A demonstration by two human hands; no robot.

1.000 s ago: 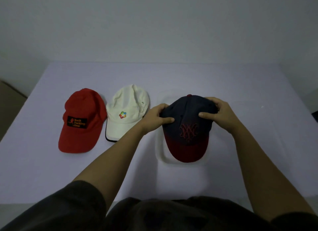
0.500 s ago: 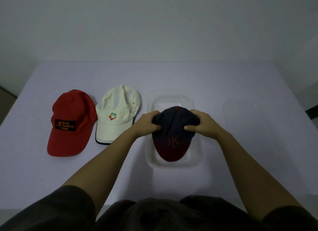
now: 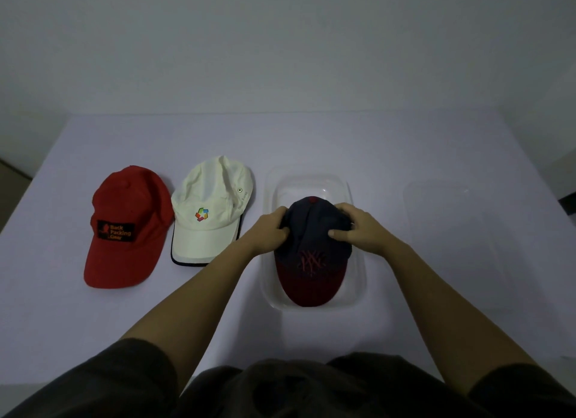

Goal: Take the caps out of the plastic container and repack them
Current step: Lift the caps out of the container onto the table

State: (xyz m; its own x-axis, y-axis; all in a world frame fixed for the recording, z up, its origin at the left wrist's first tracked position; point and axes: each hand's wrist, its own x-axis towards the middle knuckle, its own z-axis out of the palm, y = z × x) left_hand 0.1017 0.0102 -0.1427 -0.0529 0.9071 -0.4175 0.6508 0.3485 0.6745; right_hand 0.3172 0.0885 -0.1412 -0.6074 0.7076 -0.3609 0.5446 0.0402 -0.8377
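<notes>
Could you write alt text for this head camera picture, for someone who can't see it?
Two bare hands, left and right, press a navy cap with a dark red brim into a clear container on a white table. To its left lie a white cap and a red cap; a clear lid lies to its right.
</notes>
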